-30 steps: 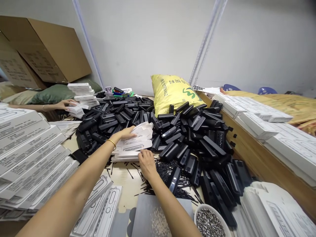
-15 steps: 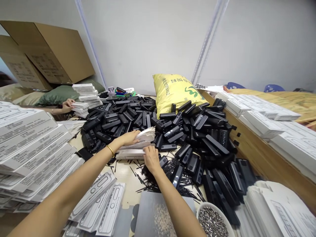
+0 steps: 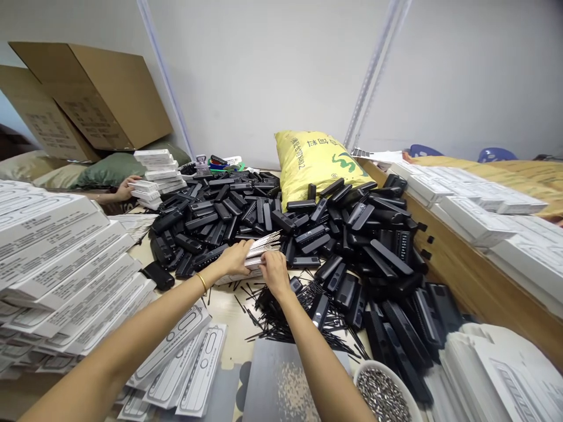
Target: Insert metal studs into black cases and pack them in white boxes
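Ahead of me, my left hand (image 3: 236, 258) is closed around the left end of a stack of thin white flattened cartons (image 3: 266, 241). The stack's edges fan out toward the upper right. At its near right side is my right hand (image 3: 275, 273), with bent fingers gripping the cartons' edge. Under both hands lies another white bundle (image 3: 231, 280), mostly hidden. Black plastic devices with grilles (image 3: 308, 234) are heaped behind and to the right. Thin black sticks (image 3: 303, 310) lie scattered beside my right wrist.
Printed white boxes (image 3: 57, 246) are stacked high at left, more (image 3: 202, 369) lying nearer. A bowl of small metal parts (image 3: 382, 392) stands at front right, by white cartons (image 3: 488, 363). A yellow sack (image 3: 316, 164) rests behind. Another person's hand (image 3: 125, 189) touches small boxes (image 3: 153, 176).
My right hand has risen from the lower bundle to the upper cartons' edge. My left hand has dipped slightly, and the cartons are tilted with their edges fanned. The view has shifted a little.
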Demonstrator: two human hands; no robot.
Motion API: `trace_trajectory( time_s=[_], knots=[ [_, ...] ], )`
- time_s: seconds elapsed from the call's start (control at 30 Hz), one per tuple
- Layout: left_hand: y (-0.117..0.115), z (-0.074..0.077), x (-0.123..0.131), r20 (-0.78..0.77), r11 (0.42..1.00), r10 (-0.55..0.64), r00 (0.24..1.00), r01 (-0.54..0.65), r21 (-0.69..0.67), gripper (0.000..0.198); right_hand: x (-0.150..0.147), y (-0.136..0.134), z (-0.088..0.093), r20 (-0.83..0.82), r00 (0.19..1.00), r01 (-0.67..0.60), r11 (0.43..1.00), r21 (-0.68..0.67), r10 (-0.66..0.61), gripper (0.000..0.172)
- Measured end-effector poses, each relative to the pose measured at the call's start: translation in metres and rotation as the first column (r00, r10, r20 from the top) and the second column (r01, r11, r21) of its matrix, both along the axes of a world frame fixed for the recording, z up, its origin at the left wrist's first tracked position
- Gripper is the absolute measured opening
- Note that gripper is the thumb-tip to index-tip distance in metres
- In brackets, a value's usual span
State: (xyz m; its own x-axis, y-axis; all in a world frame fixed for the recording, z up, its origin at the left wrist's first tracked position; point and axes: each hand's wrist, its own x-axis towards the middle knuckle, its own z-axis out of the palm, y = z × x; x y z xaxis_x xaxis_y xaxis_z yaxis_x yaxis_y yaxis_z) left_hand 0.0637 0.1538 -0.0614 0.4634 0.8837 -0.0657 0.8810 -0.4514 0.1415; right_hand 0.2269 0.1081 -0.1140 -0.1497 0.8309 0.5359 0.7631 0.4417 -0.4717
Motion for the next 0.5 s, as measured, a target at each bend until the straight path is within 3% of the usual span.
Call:
trace_trajectory(
  time_s=[0.1,0.2,0.37,0.5],
  knots=[
    [0.004,0.004,-0.012,0.047,1.000,-0.001,0.999,0.002,-0.012,0.075,0.006,-0.005,0.004,-0.175,0.980,0.095,0.995,0.022,-0.089,0.016],
    [0.013,0.008,-0.024,0.101,0.999,0.003,0.995,0.001,-0.041,0.074,0.020,-0.014,0.006,-0.411,0.901,0.141,0.990,-0.019,-0.137,0.014],
    [0.027,0.022,-0.041,0.191,0.998,0.030,0.981,-0.019,-0.061,0.070,0.036,-0.035,0.001,-0.494,0.859,0.093,0.990,-0.104,-0.133,0.011],
    [0.022,0.038,-0.036,0.217,0.990,0.129,0.968,-0.139,0.034,0.070,0.023,-0.045,-0.004,-0.590,0.798,0.012,0.982,-0.187,-0.122,0.010]
  ],
)
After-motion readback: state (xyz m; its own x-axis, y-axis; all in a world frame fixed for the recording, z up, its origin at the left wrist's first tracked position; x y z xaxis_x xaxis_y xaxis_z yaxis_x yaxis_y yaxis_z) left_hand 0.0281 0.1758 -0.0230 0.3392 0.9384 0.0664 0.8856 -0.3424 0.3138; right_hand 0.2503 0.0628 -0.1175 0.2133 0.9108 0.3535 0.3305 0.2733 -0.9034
